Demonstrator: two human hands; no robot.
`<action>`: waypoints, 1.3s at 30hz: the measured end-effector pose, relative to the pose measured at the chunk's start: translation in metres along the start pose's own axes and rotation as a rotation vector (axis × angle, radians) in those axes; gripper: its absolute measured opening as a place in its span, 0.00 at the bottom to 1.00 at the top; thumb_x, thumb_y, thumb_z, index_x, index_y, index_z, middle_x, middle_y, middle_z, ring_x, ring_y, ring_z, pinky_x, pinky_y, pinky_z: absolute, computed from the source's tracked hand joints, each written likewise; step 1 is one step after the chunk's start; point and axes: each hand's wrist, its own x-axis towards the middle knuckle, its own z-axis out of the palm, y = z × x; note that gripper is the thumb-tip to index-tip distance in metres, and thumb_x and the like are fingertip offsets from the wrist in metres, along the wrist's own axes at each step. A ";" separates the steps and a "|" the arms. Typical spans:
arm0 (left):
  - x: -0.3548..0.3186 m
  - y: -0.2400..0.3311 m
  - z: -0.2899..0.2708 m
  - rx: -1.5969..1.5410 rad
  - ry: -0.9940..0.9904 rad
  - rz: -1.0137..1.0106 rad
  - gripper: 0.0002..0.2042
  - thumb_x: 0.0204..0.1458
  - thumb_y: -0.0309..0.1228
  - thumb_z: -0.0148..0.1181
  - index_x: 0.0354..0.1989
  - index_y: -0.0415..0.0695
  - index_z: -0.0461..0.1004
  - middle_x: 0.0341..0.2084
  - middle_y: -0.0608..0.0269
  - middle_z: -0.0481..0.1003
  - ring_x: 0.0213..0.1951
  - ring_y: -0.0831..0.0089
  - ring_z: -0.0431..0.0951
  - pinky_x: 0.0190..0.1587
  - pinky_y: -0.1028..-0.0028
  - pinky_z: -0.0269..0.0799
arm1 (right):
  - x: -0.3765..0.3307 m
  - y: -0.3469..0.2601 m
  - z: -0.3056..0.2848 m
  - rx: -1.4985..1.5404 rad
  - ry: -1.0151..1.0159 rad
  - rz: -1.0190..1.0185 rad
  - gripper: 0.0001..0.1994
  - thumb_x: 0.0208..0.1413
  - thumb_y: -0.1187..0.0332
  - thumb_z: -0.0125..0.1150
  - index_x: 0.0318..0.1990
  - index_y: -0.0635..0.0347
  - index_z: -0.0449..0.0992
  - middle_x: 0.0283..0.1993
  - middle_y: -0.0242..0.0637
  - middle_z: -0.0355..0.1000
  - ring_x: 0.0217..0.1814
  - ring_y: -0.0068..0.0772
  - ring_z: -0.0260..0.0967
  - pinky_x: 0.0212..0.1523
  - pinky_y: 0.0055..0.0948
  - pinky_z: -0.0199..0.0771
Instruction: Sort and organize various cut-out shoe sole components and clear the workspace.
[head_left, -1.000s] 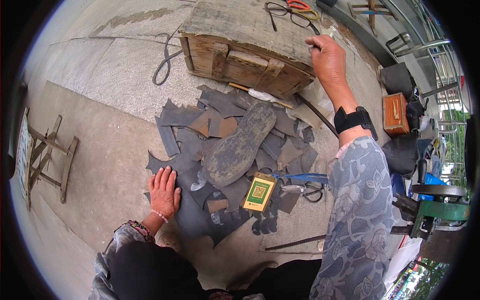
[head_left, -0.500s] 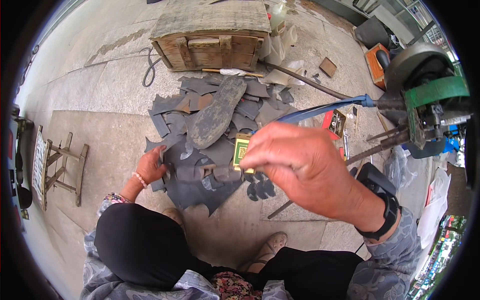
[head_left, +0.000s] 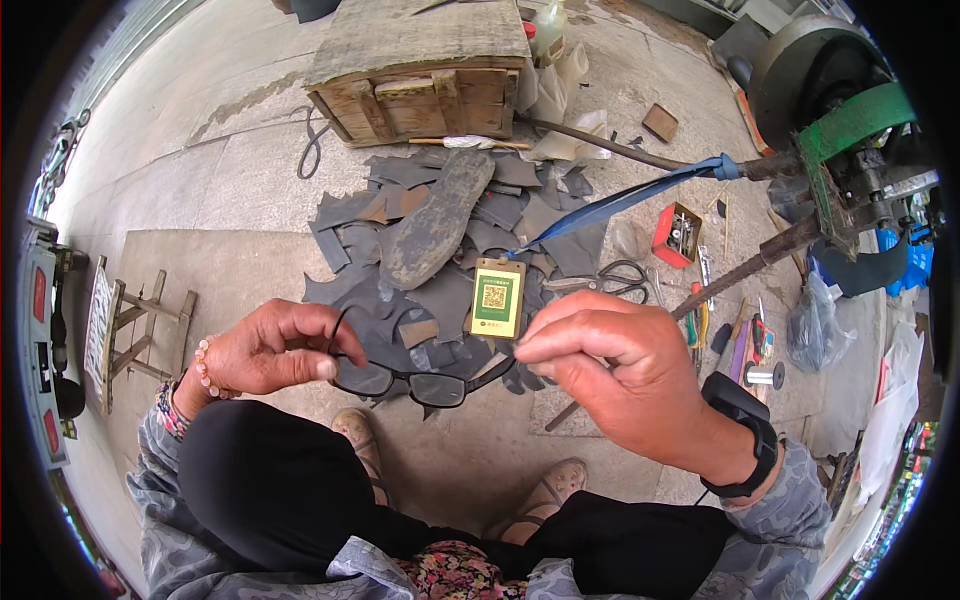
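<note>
Black-framed eyeglasses (head_left: 438, 389) hang unfolded between my hands, above the leather scraps. My right hand (head_left: 630, 370) pinches the tip of their right temple between thumb and fingers. On the other side my left hand (head_left: 262, 350) has its curved fingers and thumb at the left temple, which loops up past the fingertips. Beneath lies a pile of dark leather pieces (head_left: 345, 225) with a worn grey shoe sole (head_left: 437, 222) on top. A yellow-green card (head_left: 497, 300) with a square code hangs from a blue strap (head_left: 630, 198), just left of my right fingertips.
A wooden chest (head_left: 420, 95) stands beyond the scraps. At right are a green-painted hand-wheel machine (head_left: 850, 125), a red box of small metal parts (head_left: 677, 235), scissors (head_left: 625, 280) and a thread spool (head_left: 765, 375). A small wooden stool (head_left: 140, 325) stands at left.
My left hand has come up and nearer to the eyeglasses' left temple. The eyeglasses, blurred before, have moved lower and now show clearly. My right hand has shifted slightly downward.
</note>
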 end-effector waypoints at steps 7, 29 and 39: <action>-0.009 0.045 0.003 -0.069 0.197 0.150 0.10 0.60 0.32 0.53 0.38 0.35 0.74 0.30 0.61 0.75 0.34 0.74 0.77 0.38 0.75 0.71 | -0.004 -0.008 -0.023 0.390 -0.019 0.248 0.32 0.50 0.81 0.60 0.64 0.64 0.56 0.57 0.47 0.64 0.38 0.17 0.69 0.40 0.18 0.71; -0.026 0.082 0.020 -0.250 0.265 0.907 0.06 0.48 0.25 0.66 0.30 0.37 0.75 0.28 0.42 0.78 0.17 0.64 0.73 0.20 0.70 0.66 | 0.010 -0.071 -0.027 0.243 -0.402 -0.362 0.10 0.47 0.74 0.68 0.39 0.64 0.79 0.42 0.51 0.74 0.29 0.41 0.77 0.29 0.29 0.78; -0.042 0.106 0.021 -0.057 0.187 0.929 0.09 0.48 0.28 0.67 0.35 0.44 0.74 0.27 0.53 0.78 0.19 0.68 0.74 0.21 0.71 0.66 | 0.007 -0.096 -0.026 0.146 -0.302 -0.574 0.10 0.44 0.74 0.71 0.35 0.63 0.79 0.39 0.55 0.74 0.28 0.44 0.76 0.27 0.35 0.79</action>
